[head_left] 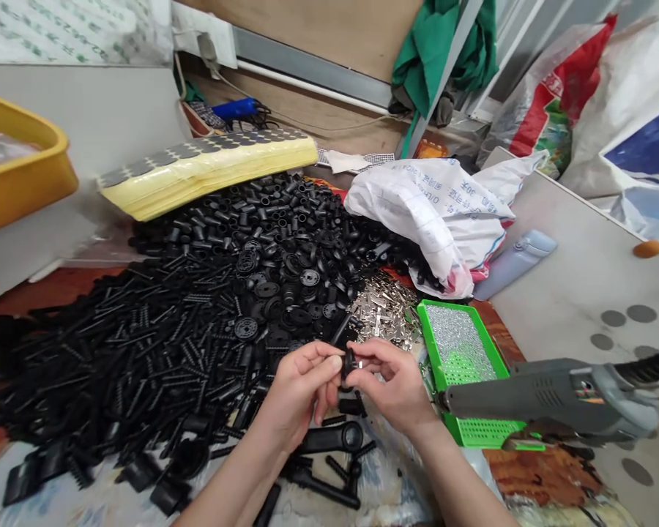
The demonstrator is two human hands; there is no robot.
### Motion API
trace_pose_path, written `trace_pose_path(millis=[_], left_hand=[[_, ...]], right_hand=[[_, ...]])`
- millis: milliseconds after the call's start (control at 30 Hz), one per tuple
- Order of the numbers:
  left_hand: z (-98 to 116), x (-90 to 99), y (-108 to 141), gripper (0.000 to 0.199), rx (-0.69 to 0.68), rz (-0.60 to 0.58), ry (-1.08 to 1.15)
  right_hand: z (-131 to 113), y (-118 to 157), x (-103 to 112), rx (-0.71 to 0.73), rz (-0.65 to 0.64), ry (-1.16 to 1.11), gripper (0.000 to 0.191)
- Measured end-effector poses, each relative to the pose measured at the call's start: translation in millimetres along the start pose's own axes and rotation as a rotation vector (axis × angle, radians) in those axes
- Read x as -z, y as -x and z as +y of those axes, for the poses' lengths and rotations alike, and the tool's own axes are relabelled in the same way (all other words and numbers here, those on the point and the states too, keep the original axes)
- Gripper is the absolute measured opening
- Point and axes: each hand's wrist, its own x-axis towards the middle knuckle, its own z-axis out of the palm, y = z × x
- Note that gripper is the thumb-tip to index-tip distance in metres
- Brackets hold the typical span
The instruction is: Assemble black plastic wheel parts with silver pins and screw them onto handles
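Note:
Between my two hands is a small black round plastic part (348, 364), held upright near the middle of the view. The thumb and fingers of my left hand (302, 384) pinch it from the left side. On the other side, my right hand (398, 384) pinches a small shiny metal piece (360, 364) against the part; my fingers partly cover both. A black handle-shaped plastic piece (329, 438) and several ribbed black rods lie below my hands. Just beyond my fingertips is a heap of small metal strips (383, 307).
A large pile of black plastic rods (159, 351), discs and tubes fills the left and centre. To the right, a grey electric screwdriver (527, 399) extends over a green tray (461, 344) of screws. Farther back are yellow sticker sheets (214, 172), a white sack (433, 212) and a bottle (516, 263).

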Motion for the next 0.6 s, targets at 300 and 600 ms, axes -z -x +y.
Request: trace_pose_path(millis=[300,600], left_hand=[[5.3,-3.0,0.1,0.03,-0.041,0.021,0.03],[6.7,3.6,-1.1,0.032,-0.006,0.058,0.091]], right_hand=[[-6.9,-7.7,1.7,-0.102,-0.015,-0.047,0.036],[-10.8,-14.7,-2.0,0.093,-0.109,0.192,0.028]])
